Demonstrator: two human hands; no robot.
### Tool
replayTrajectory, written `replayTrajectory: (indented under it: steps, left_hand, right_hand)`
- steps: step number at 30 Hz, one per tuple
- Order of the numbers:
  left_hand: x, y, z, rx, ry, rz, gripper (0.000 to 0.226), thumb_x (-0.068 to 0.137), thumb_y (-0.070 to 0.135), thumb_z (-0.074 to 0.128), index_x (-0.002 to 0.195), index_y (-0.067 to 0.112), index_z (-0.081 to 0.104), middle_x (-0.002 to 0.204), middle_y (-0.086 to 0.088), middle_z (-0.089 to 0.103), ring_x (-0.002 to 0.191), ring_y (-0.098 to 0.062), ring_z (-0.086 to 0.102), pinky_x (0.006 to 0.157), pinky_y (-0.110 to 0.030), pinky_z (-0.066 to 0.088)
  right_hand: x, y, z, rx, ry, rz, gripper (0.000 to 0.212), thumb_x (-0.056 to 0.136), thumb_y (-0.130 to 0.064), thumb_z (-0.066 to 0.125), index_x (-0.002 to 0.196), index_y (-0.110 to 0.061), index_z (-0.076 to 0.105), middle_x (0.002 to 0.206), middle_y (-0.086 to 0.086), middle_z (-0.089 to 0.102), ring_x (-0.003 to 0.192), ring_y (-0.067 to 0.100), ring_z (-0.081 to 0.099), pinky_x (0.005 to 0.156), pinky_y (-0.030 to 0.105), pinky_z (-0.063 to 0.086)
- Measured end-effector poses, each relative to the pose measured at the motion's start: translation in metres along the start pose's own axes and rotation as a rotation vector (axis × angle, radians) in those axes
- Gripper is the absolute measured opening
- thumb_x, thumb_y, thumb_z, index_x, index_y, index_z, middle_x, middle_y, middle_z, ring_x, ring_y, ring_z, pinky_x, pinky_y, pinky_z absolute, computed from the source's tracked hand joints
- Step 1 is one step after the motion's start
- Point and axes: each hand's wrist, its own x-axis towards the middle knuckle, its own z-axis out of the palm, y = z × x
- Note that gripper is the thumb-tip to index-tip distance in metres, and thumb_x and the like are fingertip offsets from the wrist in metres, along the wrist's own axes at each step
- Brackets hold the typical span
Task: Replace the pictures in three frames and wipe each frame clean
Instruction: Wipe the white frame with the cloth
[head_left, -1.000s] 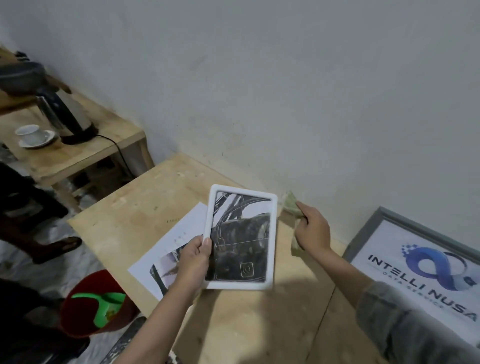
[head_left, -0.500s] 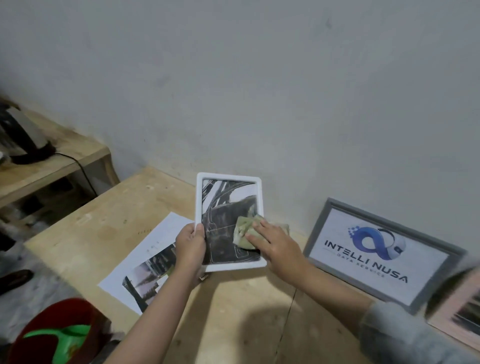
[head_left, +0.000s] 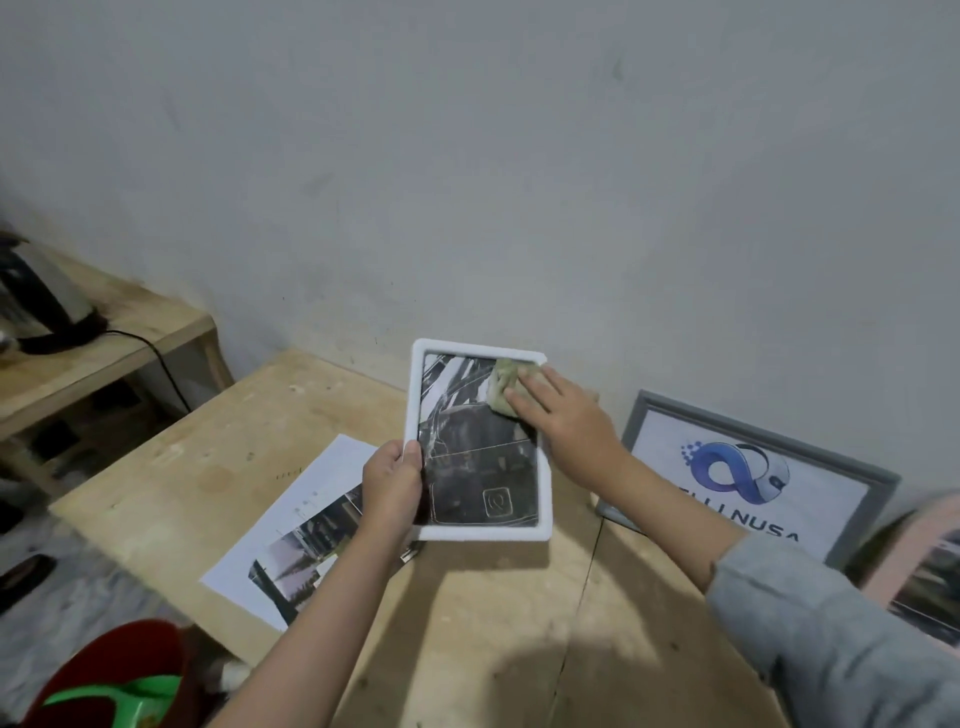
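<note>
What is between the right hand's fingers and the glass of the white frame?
A folded greenish cloth, pressed by the right hand onto the white frame near its top right corner, seen in the head view.

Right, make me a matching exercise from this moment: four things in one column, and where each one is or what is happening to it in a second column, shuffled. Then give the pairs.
Things
1. white frame
2. green cloth
3. grey frame
4. printed sheet

Places or states
A. leaning against the wall
B. lying flat on the wooden table
C. gripped at its left edge by the left hand
D. pressed onto the glass under the fingers of the right hand

Pairs: 1-C, 2-D, 3-A, 4-B
</note>
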Motion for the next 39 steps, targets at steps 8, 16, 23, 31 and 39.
replayTrajectory:
  steps: [8,16,23,31,39]
  left_hand:
    - [0.012,-0.01,-0.008,0.044,0.088,-0.072,0.036,0.093,0.03,0.047,0.072,0.001,0.05,0.063,-0.006,0.04,0.06,-0.018,0.037,0.06,-0.031,0.029]
    - [0.017,-0.012,0.0,0.049,0.013,-0.067,0.032,0.096,0.021,0.048,0.065,0.012,0.051,0.059,-0.001,0.039,0.06,-0.019,0.036,0.061,-0.03,0.028]
    - [0.009,0.003,0.022,-0.066,0.024,-0.027,0.025,0.096,0.015,0.049,0.073,0.009,0.056,0.064,-0.005,0.042,0.063,-0.017,0.037,0.059,-0.029,0.03]
    - [0.02,-0.003,0.005,-0.021,0.115,-0.081,0.028,0.096,0.02,0.05,0.071,0.01,0.057,0.065,-0.005,0.046,0.064,-0.019,0.041,0.064,-0.031,0.035]
    - [0.007,-0.002,0.001,-0.04,0.024,-0.113,0.03,0.091,0.027,0.053,0.063,0.019,0.056,0.061,-0.004,0.044,0.061,-0.021,0.039,0.064,-0.031,0.031]
  right_hand:
    - [-0.073,-0.053,0.012,0.202,-0.281,-0.111,0.049,0.074,-0.001,0.049,0.117,-0.019,0.063,0.115,0.005,0.065,0.097,0.029,0.062,0.062,0.035,0.056]
    - [-0.001,-0.011,-0.03,0.503,-0.069,0.172,0.066,0.067,0.005,0.045,0.126,-0.021,0.059,0.123,0.003,0.062,0.108,0.026,0.059,0.082,0.038,0.054]
    - [0.002,-0.023,0.017,0.21,-0.078,-0.066,0.069,0.071,0.012,0.044,0.135,-0.01,0.038,0.142,0.02,0.042,0.129,0.044,0.04,0.08,0.062,0.05]
    - [-0.049,-0.061,0.001,0.601,-0.434,-0.148,0.065,0.069,0.005,0.049,0.126,-0.025,0.058,0.138,-0.002,0.053,0.124,0.019,0.051,0.091,0.037,0.051]
    - [0.019,-0.015,-0.018,0.347,-0.057,0.053,0.07,0.061,0.015,0.051,0.127,-0.008,0.056,0.136,0.014,0.052,0.12,0.034,0.054,0.076,0.048,0.057]
